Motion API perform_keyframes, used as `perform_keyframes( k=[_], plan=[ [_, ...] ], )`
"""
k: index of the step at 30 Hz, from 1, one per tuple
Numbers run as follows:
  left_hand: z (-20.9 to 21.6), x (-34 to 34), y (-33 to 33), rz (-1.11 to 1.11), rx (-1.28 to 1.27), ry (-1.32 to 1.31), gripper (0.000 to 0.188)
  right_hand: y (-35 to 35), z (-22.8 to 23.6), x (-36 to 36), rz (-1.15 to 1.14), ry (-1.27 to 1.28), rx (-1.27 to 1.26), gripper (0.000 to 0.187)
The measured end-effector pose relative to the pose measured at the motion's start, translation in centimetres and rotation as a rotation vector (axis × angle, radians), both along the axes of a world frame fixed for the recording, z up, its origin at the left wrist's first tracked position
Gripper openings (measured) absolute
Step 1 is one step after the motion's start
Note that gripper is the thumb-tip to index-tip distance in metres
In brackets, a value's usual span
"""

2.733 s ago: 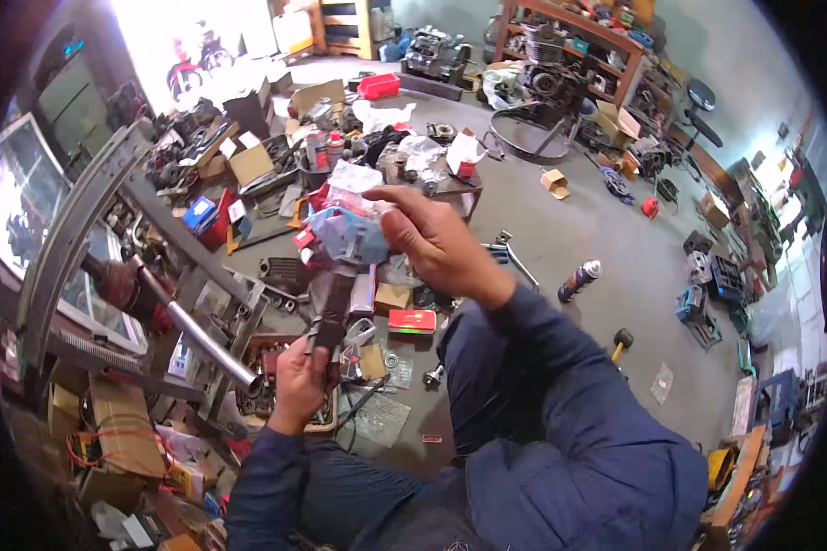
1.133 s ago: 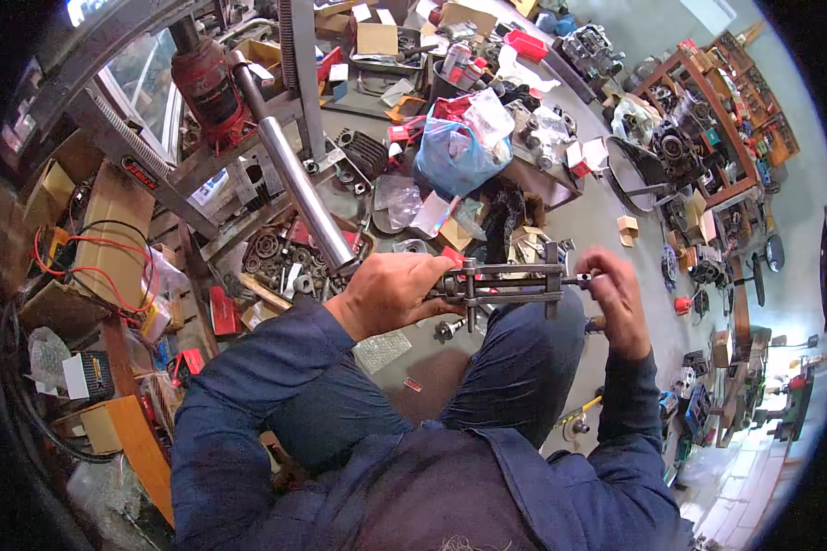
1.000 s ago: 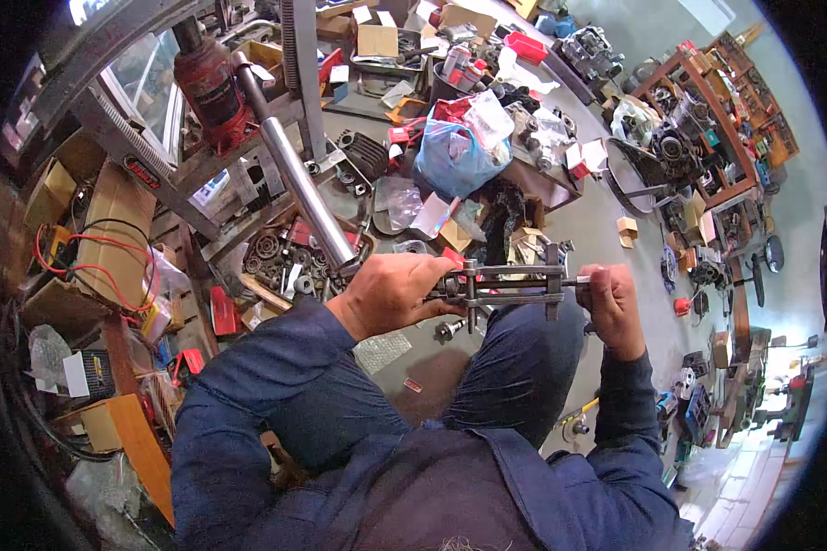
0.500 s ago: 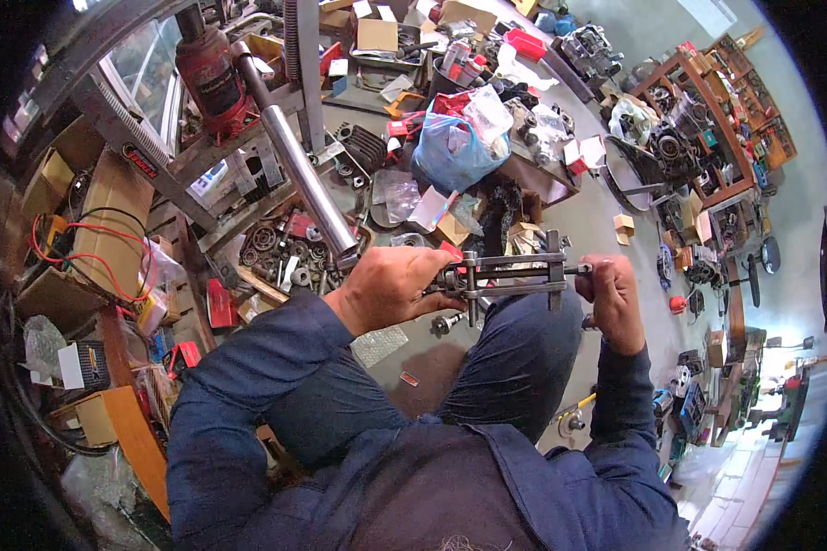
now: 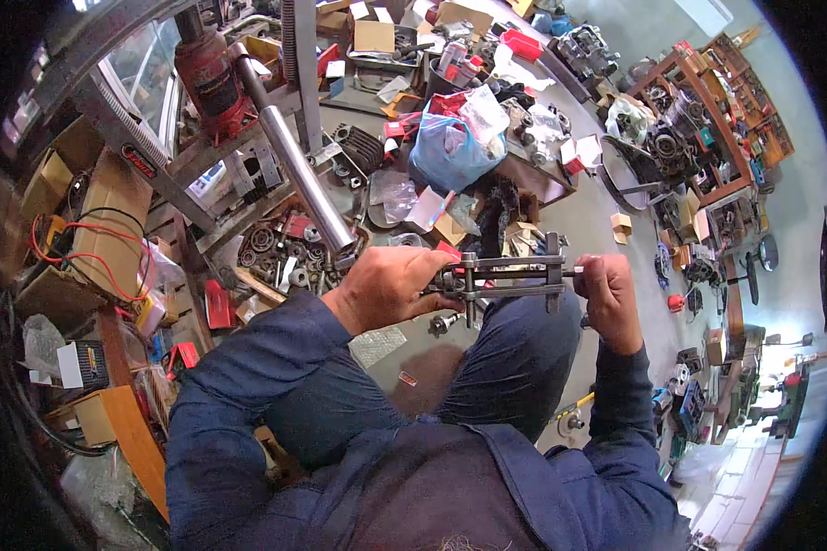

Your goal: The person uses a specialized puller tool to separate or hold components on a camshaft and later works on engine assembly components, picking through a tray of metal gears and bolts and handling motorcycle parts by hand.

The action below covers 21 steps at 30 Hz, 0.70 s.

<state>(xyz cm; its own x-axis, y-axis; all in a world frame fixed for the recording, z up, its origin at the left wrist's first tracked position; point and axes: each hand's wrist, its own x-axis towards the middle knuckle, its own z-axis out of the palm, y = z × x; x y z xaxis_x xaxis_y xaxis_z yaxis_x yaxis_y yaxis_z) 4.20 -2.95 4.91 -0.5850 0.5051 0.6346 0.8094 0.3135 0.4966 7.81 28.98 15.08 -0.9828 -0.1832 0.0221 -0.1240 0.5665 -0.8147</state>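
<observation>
A dark steel bearing puller (image 5: 513, 268) is held level above my knees, its long screw running left to right between two side bars and a crosspiece. My left hand (image 5: 395, 286) is closed around its left end, together with a metal part mostly hidden by the fingers. My right hand (image 5: 609, 298) has its fingers wrapped round the right end of the screw; what lies inside that fist is hidden. Below the puller, near my left hand, a small shiny metal part (image 5: 445, 322) is on the floor.
A press frame with a red bottle jack (image 5: 213, 78) and a steel pipe (image 5: 303, 174) slanting toward my left hand stands at left. Gears and loose parts (image 5: 280, 248) lie beneath it. Ahead is a blue plastic bag (image 5: 458, 151); a wooden rack (image 5: 698, 129) of engine parts stands right.
My right hand has turned slightly at the screw's end. The puller and my left hand stay nearly in place.
</observation>
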Motion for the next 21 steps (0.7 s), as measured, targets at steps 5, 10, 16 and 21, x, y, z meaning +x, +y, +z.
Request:
perform_keyframes(
  k=[5,10,16,21],
  plan=[
    [-0.4,-0.1,-0.3,0.004,-0.015,-0.02,0.056,-3.2,1.6,-0.3,0.072,0.334,0.057,0.042],
    [0.1,-0.1,-0.4,0.007,0.022,-0.011,0.055,0.2,0.0,-0.6,0.132,0.111,0.071,0.036],
    [0.1,-0.2,-0.4,0.033,0.035,0.024,0.054,-3.0,0.8,0.1,0.021,0.2,0.005,0.022],
    [0.0,-0.2,-0.2,0.032,0.021,0.04,0.052,-2.9,0.7,0.1,0.057,0.202,-0.061,0.022]
  ],
)
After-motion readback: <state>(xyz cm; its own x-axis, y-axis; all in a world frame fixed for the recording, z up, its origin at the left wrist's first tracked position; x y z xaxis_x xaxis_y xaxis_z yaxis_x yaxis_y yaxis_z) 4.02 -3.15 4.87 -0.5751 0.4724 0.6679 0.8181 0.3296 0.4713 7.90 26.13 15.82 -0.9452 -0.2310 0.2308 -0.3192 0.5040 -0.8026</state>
